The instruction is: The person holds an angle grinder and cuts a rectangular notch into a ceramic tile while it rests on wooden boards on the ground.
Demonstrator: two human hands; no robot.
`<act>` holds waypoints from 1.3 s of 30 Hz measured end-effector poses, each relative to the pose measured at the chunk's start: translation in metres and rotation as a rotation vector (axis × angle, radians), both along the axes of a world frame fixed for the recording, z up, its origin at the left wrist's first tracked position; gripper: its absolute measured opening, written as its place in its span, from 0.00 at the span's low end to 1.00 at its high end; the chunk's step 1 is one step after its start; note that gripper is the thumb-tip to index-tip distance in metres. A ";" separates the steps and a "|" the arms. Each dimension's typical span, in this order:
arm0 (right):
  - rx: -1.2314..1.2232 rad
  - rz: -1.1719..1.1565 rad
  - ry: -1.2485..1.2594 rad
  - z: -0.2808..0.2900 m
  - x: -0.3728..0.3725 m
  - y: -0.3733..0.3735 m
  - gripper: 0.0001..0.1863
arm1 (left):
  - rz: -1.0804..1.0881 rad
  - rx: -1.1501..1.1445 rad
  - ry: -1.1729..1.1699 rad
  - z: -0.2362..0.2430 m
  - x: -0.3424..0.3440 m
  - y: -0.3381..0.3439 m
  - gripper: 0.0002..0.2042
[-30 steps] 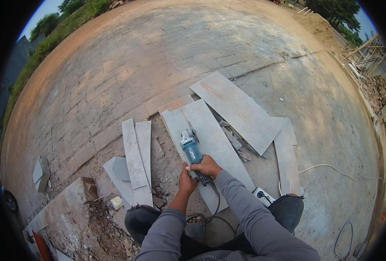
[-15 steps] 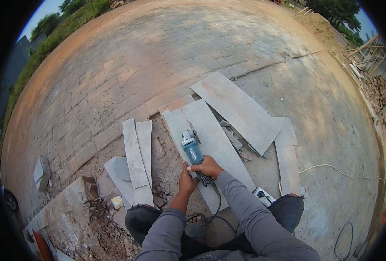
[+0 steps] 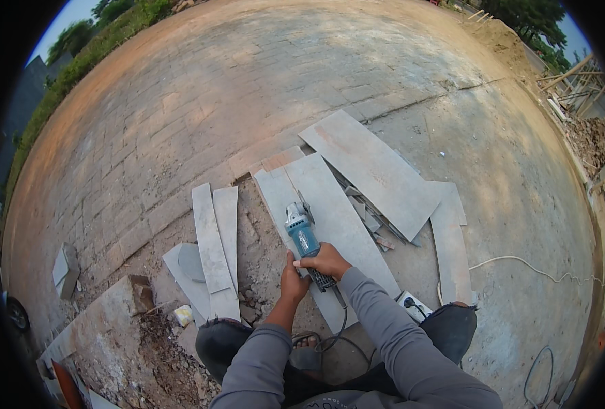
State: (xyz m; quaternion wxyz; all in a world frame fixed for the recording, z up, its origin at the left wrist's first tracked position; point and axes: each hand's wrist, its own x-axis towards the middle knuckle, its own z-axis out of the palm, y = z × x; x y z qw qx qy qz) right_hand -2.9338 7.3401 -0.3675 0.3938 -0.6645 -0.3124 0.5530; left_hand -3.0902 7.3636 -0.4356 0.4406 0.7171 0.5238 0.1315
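- Angle grinder (image 3: 304,240) with teal body and silver-grey head, near the centre of the frame, above the left part of a long, pale-grey rectangular slab (image 3: 346,235) that lies near ground level.
- Right hand (image 3: 331,261): closed around the grinder's body from the right. Left hand (image 3: 293,285): wrapped against its lower left side, thumb upward, the other fingers partly hidden.
- Thin, dark disc (image 3: 305,206): seen nearly edge-on at the grinder's head; whether it touches the slab is too small to tell.
- Progress, as judged: a thin straight line (image 3: 290,180), apparently a cut, runs from the slab's upper end to the disc, so this stretch seems done; the stretch toward the lower end seems left, though hands and grinder cover part of it.
- Surroundings: two narrow, pale-grey strips (image 3: 212,235), left of centre; a broad grey slab with reddish stains (image 3: 374,177), right of upper centre; a dark power cable (image 3: 344,320), looping from the grinder toward the lower edge.
- Change from one second earlier: slabs and strips sit very slightly higher in the frame, while the grinder is almost unmoved; relative to its slab, it lies marginally nearer the lower end. Both grips are unchanged.
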 end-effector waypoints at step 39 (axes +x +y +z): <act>-0.049 0.050 -0.010 -0.009 0.002 -0.010 0.27 | -0.081 -0.073 -0.090 -0.009 -0.004 0.006 0.53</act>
